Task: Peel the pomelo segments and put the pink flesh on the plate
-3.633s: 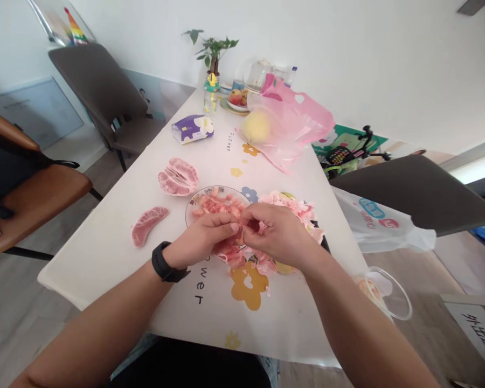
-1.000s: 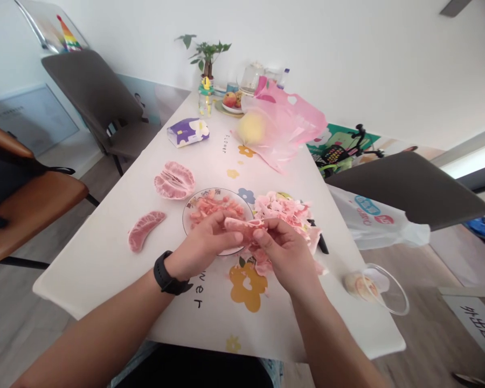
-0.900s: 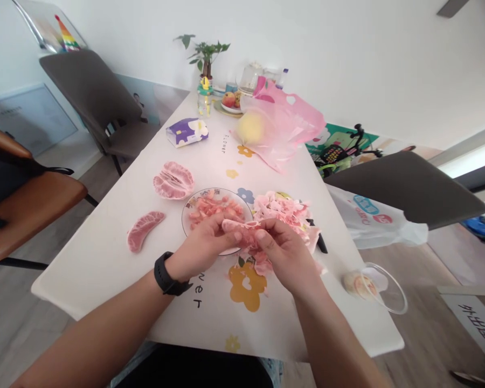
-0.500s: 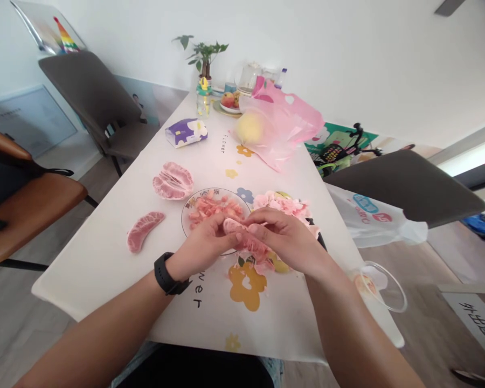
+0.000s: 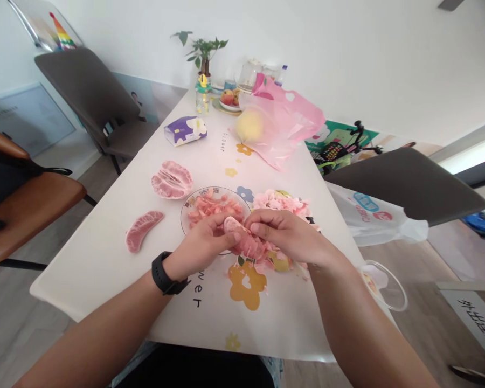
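- A pink pomelo segment lies partly peeled, its skin split open at the near end, pinched between the left hand and the right hand, above the plate's edge.
- A round patterned plate sits on the table, heaped with loose pink pomelo flesh.
- A pile of pale pink membrane scraps lies just beside the plate, on its right.
- A whole unpeeled segment lies alone left of the plate.
- A cluster of joined segments, fanned open, lies beyond it.
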{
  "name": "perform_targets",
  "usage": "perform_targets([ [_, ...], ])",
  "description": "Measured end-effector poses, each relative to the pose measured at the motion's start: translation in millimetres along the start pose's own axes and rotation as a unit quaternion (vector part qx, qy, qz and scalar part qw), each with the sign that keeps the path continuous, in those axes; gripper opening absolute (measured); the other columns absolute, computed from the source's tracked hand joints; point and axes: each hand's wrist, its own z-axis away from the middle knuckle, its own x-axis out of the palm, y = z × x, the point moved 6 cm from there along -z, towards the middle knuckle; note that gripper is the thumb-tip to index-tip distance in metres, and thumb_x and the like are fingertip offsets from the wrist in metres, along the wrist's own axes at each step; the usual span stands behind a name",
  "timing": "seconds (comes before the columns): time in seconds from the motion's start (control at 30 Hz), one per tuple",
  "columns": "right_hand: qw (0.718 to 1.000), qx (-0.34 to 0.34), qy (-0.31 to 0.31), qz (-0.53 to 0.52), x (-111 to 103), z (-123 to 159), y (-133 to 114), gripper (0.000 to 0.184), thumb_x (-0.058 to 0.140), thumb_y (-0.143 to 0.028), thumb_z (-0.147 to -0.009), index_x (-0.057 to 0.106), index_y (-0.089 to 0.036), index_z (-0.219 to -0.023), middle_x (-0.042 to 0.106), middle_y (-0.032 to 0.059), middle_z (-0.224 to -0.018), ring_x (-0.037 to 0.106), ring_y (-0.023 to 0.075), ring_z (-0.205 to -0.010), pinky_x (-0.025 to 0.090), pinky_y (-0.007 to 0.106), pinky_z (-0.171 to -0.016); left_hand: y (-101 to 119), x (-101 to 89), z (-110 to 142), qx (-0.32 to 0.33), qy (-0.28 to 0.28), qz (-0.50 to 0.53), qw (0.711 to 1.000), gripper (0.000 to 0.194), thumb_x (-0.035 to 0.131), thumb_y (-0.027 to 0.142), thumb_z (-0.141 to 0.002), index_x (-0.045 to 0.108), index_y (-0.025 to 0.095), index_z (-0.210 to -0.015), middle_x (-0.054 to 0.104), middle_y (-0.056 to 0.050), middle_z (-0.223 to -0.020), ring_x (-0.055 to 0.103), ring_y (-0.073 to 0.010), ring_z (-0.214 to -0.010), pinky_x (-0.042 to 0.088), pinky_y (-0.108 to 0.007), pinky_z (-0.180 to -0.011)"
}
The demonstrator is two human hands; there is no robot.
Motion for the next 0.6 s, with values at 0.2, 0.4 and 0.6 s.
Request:
perform_targets([
  [0.2,0.999,0.029,-0.011,-0.042,2.5,2.1,3.4,0.023,0.069,-0.046,-0.095,0.079,-0.025,-0.095,0.077,0.0016,-0.09,0.071,0.0188,-0.079,0.057,0.03,-0.067,-1.7,-0.4,-1.0,0.006,-0.012,-0.003,1.0,0.049,0.089,0.044,-0.08,0.074,0.019,-0.119,0.069,-0.002,-0.088,0.068,-0.0166,-0.076,0.059,-0.032,-0.074],
  [0.4,0.997,0.037,-0.025,-0.069,4.8,2.1,12.9,0.028,0.069,-0.051,-0.095,0.075,-0.024,-0.09,0.072,-0.0009,-0.078,0.063,0.0151,-0.065,0.05,0.027,-0.059,-11.8,-2.4,-1.5,0.004,-0.054,0.023,0.998,0.05,0.085,0.044,-0.087,0.071,0.021,-0.129,0.071,-0.005,-0.096,0.07,-0.0182,-0.081,0.057,-0.031,-0.074],
  [0.6,0.998,0.011,-0.041,-0.044,8.4,3.7,9.6,0.04,0.062,-0.063,-0.098,0.074,-0.025,-0.096,0.074,0.0011,-0.084,0.069,0.0186,-0.073,0.053,0.03,-0.062,-8.9,-2.7,-1.4,0.016,-0.057,0.004,0.998,0.045,0.082,0.044,-0.089,0.073,0.02,-0.127,0.069,-0.004,-0.09,0.067,-0.0176,-0.078,0.057,-0.031,-0.073],
])
